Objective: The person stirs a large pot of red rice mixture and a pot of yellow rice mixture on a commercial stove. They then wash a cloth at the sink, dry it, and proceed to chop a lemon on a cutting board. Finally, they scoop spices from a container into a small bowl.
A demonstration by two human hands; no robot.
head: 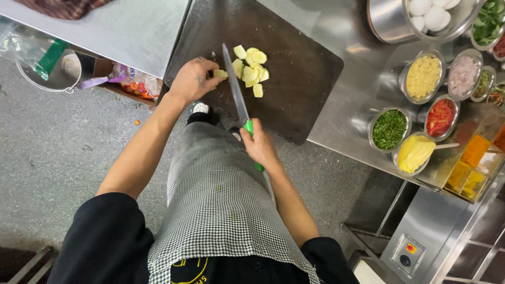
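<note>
Item: slicing at a dark board (294, 89) on a steel counter (347, 37).

Right hand (260, 147): clenched round the green handle of a knife (235, 87), blade running away from the body, tip past the far pieces.

Left hand (193, 79): fingers curled on a pale yellow piece (220, 73) just left of the blade, pinning it to the board.

Cut pieces (251, 71): small heap right of the blade, touching one another, near the board's middle.

Handling note: the step goes best with the left fingertips tucked back, knuckles guiding the blade, the piece flat side down, and cut bits pushed clear to the right so the heap does not crowd the edge.

Packages and signs:
- Printed bag (134, 81), white with red and orange patches, under the counter edge at left, crumpled.
- Clear bag with a green strip (50, 58), beside a round pail (50, 71) on the floor.
- Yellow round emblem (189, 271) on the black shirt, partly hidden by the checked apron (221, 200).
- Small panel with a red-yellow button (410, 248), lower right.

Steel bowls (389, 129) of herbs and chopped things stand well right.
</note>
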